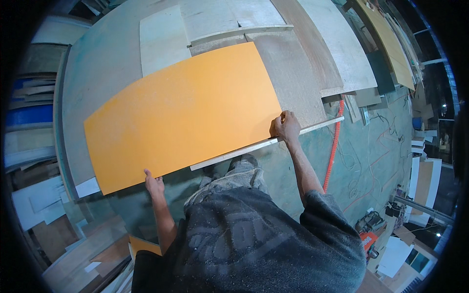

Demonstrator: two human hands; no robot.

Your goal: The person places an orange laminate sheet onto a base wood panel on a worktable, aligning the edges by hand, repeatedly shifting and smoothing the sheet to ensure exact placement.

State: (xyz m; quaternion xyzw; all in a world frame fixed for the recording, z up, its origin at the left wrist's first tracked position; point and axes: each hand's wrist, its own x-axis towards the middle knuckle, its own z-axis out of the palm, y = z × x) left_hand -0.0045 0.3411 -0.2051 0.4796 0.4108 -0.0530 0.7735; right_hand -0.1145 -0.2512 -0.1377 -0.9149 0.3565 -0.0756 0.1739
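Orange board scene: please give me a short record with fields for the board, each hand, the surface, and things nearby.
board: large orange board, lying flat
left hand: left hand grips its near edge
right hand: right hand grips its right corner
surface: grey worktable with pale plywood sheets
under the board: thin pale strip along the table edge
nearby: orange coiled hose hanging over the green floor

Left hand (154, 184), right hand (286, 127) — outstretched, gripping

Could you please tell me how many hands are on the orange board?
2: the left hand grips the orange board at its near left edge, the right hand at its right corner.
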